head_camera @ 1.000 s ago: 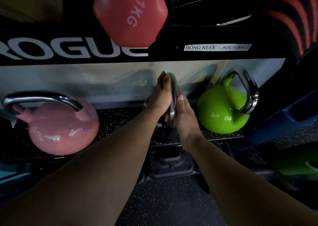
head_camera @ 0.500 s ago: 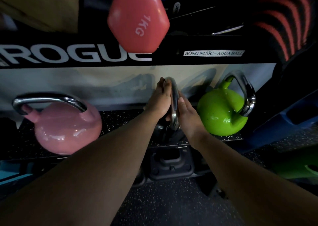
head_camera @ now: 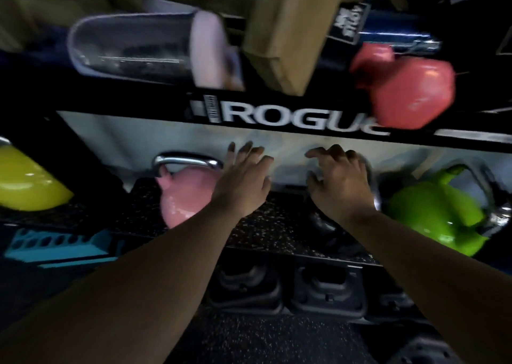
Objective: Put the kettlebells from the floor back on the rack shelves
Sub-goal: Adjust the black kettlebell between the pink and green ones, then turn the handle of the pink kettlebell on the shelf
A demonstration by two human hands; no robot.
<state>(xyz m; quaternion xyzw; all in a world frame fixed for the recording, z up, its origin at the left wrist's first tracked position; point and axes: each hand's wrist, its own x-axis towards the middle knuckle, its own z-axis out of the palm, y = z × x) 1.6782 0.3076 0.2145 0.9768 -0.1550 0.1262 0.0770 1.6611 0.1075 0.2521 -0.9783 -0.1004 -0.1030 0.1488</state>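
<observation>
A black kettlebell (head_camera: 324,225) with a chrome handle stands on the speckled rack shelf (head_camera: 271,230), between a pink kettlebell (head_camera: 185,197) and a green kettlebell (head_camera: 432,214). My right hand (head_camera: 340,180) hovers over the black kettlebell's handle with its fingers spread, gripping nothing, and hides most of the handle. My left hand (head_camera: 243,175) is open too, held apart to the left in front of the pink kettlebell's right side. A yellow kettlebell (head_camera: 25,180) sits at the far left edge. The picture is blurred by motion.
A black beam marked ROGUE (head_camera: 291,119) runs just above the hands. On the shelf above are a red 1 kg dumbbell (head_camera: 410,92), a cardboard box (head_camera: 288,31) and a clear cylinder (head_camera: 133,47). Black weights (head_camera: 246,288) sit on the floor under the shelf, a blue block (head_camera: 55,244) lower left.
Both hands have let go of the black kettlebell's handle and spread open; the left hand has moved off to the left. The view has swung to the left and upward.
</observation>
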